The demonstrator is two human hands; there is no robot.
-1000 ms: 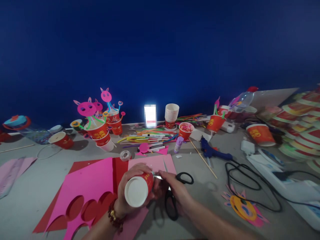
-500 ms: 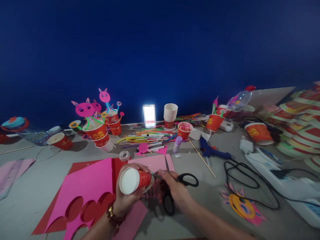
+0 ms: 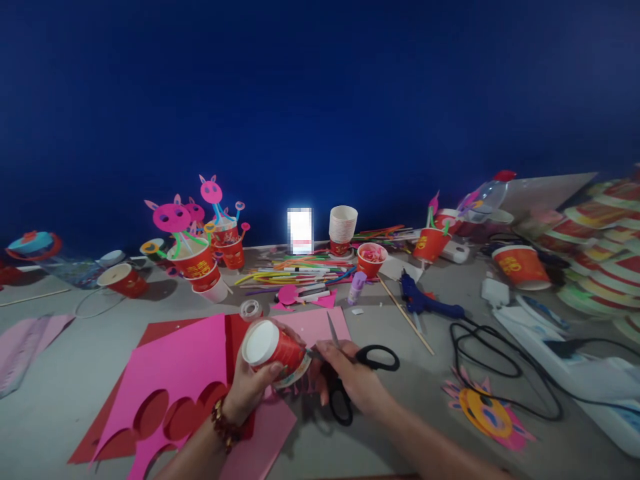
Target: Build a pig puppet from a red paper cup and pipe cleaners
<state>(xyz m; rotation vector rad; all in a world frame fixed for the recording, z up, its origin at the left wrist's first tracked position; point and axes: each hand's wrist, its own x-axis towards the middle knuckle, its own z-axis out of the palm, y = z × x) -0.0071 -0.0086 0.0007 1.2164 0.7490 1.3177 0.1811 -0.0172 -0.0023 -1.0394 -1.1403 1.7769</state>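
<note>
My left hand (image 3: pixel 250 389) is closed around a red paper cup (image 3: pixel 286 351), its white base turned toward me and up to the left. The thumb lies along the cup's side, and the rim points down to the right. In my right hand (image 3: pixel 353 373) is a pair of scissors (image 3: pixel 379 358) with black handles. Their blades are spread: one points up and away, the other reaches the cup near its rim. Whether that blade is cutting I cannot tell. Pink sheet paper (image 3: pixel 315 325) lies under the hands, and a bright pink sheet with round cut-outs (image 3: pixel 175 360) is to the left.
Decorated cups with pink animal faces (image 3: pixel 200 260) stand back left. Straws and pens (image 3: pixel 300 273), a stack of cups (image 3: pixel 343 227) and a purple glue stick (image 3: pixel 356 288) lie behind. Rightward are a blue glue gun (image 3: pixel 425 300), its black cable and a white power strip (image 3: pixel 575 373).
The cup has turned in my left hand, so more of its red side and rim shows. The left thumb now lies across its side. The scissors stay spread at the cup.
</note>
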